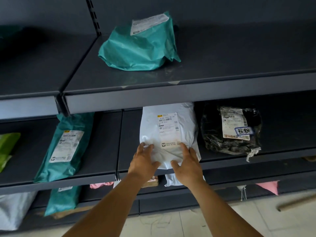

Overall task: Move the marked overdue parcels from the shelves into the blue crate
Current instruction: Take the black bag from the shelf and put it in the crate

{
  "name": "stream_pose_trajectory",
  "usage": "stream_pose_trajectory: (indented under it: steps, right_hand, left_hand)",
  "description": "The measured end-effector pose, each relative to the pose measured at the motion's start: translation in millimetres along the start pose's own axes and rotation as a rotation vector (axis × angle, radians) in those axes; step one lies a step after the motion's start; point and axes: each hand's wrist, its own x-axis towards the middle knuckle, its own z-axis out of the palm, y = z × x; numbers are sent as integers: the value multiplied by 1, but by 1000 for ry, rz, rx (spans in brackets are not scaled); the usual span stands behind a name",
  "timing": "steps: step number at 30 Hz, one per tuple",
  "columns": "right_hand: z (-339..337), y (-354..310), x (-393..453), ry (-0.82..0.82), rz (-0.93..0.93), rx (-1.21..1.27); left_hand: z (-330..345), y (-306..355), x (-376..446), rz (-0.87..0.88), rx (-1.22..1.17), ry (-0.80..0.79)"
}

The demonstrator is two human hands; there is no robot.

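Mid shelf: L hand & R hand, fingers spread, resting on white parcel.

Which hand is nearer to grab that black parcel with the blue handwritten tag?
The right hand. It rests on the white parcel, on the side next to the black parcel. The left hand would probably have to cross over it.
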Motion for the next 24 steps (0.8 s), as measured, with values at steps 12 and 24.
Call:
stream_pose_trajectory:
  steps: [12, 24]
  right_hand:
    - [-43, -11, -21, 172, -59, 138]
    - [-148, 73, 15, 495, 173, 111]
  left_hand:
    - [-2, 36, -4, 158, 1, 160]
    - [30, 169, 30, 409, -52, -15]
